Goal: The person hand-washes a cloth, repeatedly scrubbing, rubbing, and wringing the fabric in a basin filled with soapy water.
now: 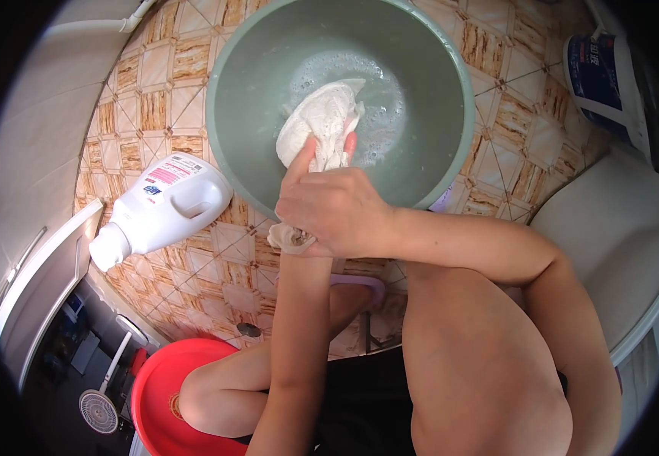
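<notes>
A wet white cloth (321, 117) with a textured surface hangs over the near inside of a large green plastic basin (426, 108). My left hand (305, 158) is mostly covered by my right hand, and its visible fingers lie against the cloth. My right hand (338, 211) crosses over from the right, curled around the bunched cloth above the basin's near rim. A beige, crumpled cloth end (292, 238) sticks out below my right hand, beside my left wrist. Shallow soapy water (383, 117) with foam covers the basin's bottom.
A white detergent bottle (161, 208) lies on the patterned tile floor (184, 122) left of the basin. Lower left are a red basin (155, 393) and a fan (99, 410). A blue-labelled bucket (605, 85) stands at upper right. A floor drain (248, 329) and purple slipper (372, 283) are nearby.
</notes>
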Demonstrator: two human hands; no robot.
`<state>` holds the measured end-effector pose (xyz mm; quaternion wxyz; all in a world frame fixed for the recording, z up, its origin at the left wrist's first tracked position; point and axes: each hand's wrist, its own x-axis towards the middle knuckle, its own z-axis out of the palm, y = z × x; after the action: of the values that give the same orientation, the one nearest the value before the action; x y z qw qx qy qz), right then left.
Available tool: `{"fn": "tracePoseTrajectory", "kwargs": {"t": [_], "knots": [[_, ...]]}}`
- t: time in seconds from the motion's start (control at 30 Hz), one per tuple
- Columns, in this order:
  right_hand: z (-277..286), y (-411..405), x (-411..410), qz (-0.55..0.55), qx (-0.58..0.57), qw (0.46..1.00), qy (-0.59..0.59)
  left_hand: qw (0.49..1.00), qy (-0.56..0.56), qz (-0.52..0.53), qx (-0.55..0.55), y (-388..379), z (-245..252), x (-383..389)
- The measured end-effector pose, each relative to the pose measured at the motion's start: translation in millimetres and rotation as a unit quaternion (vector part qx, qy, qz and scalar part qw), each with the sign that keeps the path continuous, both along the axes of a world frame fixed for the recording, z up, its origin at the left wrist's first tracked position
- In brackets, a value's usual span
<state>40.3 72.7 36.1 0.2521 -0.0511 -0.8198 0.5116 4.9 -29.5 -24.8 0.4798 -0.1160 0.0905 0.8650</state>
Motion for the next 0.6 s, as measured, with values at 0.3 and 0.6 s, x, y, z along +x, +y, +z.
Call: {"fn": "tracePoseTrajectory", "kwargs": {"t": [0.3, 0.6], "knots": [[-49, 76, -6, -0.06, -0.54, 0.83, -0.129, 0.971, 0.056, 0.097, -0.212, 33, 52, -23], [-29, 55, 23, 0.089, -0.715, 0.643, -0.26, 0.98, 0.126, 0.116, -0.099, 20, 55, -30]]}}
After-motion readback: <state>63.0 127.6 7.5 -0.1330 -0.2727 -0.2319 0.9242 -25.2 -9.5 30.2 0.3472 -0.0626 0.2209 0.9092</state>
